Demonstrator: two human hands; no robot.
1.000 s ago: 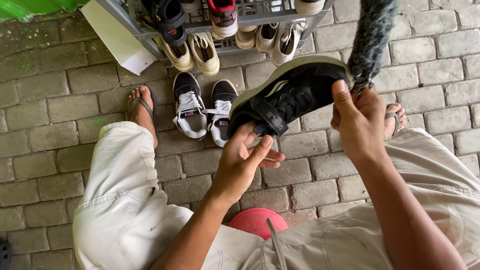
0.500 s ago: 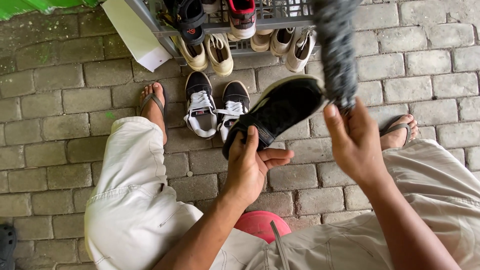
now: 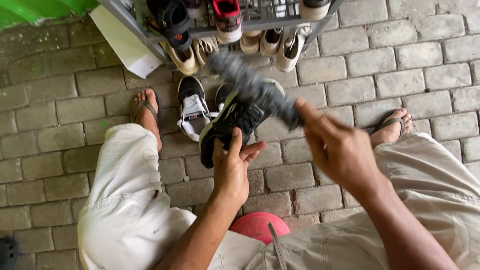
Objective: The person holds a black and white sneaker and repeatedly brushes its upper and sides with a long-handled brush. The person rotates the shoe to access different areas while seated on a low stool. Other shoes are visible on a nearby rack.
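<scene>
Head view, left hand gripping one black shoe, right hand one grey cloth

Shoe in left hand, rack behind.

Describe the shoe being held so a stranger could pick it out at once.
Below the metal shoe rack, over the grey paving, the left hand grips a black sneaker by its heel. Unlike the black-and-white sneaker standing on the ground beside it, this one is lifted and tilted, with a pale sole edge.
</scene>
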